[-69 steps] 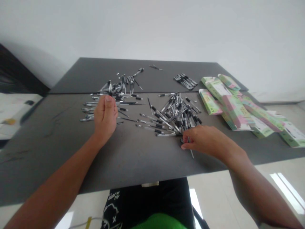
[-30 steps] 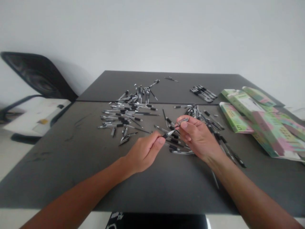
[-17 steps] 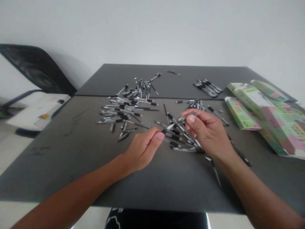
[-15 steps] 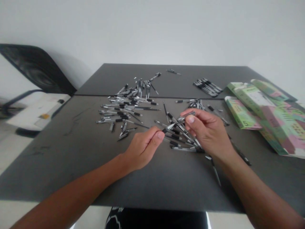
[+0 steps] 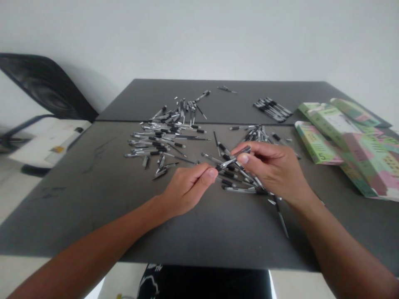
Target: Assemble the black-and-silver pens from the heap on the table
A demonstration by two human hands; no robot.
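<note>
**Pen (image 5: 233, 158) pinched between left hand (image 5: 188, 192) and right hand (image 5: 269, 174)**

I see the left hand clenched on the pen's dark tip end; the right hand's thumb and fingers grip it further along; it sits raised above the table (image 5: 71, 224), running between both hands; a loose heap of black-and-silver pens (image 5: 240, 190) lies just beneath; another scatter of pens (image 5: 156, 143) sits left of the left hand; green-and-pink boxes (image 5: 319, 143) lie well off to the right.

Glossy plastic pens (image 5: 232, 162), matt tabletop (image 5: 93, 220)
</note>
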